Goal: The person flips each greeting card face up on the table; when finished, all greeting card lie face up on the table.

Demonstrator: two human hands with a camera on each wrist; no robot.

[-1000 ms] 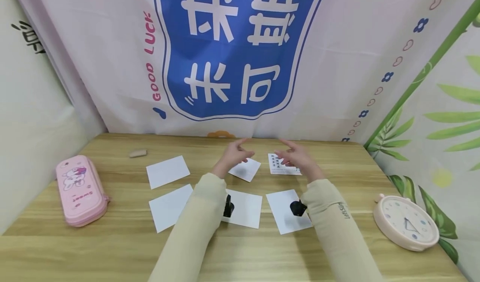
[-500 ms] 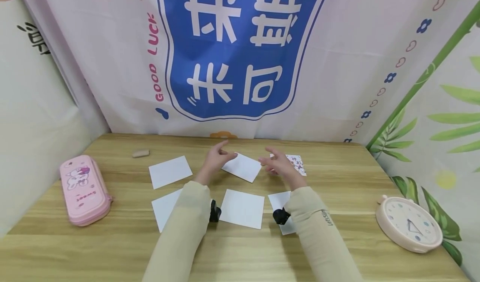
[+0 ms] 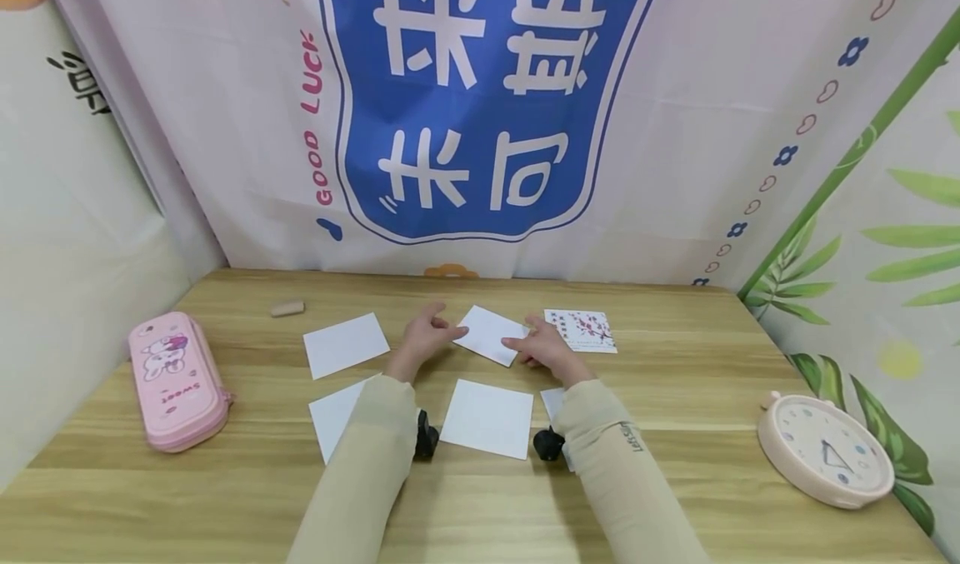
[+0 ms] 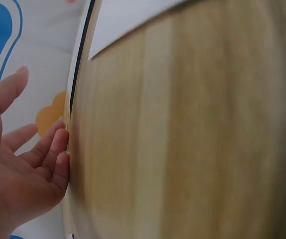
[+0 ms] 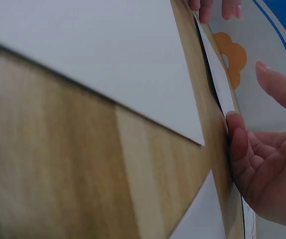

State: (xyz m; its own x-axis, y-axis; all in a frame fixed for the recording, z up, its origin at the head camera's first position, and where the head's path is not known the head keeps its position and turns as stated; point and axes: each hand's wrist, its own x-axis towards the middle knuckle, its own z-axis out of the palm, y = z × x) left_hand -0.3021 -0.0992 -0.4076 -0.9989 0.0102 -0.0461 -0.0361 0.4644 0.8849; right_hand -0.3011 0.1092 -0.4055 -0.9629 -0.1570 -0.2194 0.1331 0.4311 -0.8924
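A blank white card (image 3: 491,333) lies between my two hands in the head view, in the back row on the wooden table. By its left end is my left hand (image 3: 426,339), fingers loosely bent and thumb apart; whether it touches the card I cannot tell. My right hand (image 3: 547,349) is at the card's right end. In the right wrist view its fingertips (image 5: 234,119) meet the end of the card (image 5: 215,69), while the thumb stands away. Just behind the right hand lies a card printed with pink blossoms and characters (image 3: 592,331).
More blank white cards lie around: one back left (image 3: 347,346), one front left (image 3: 333,418), one front middle (image 3: 489,419), one partly under the right sleeve (image 3: 553,401). A pink pencil case (image 3: 178,381), a small tan block (image 3: 287,308) and a round clock (image 3: 825,449) stand farther out.
Both hands have come lower and nearer the middle white card's ends. The right hand has moved left off the printed card, uncovering more of it. The view has shifted slightly.
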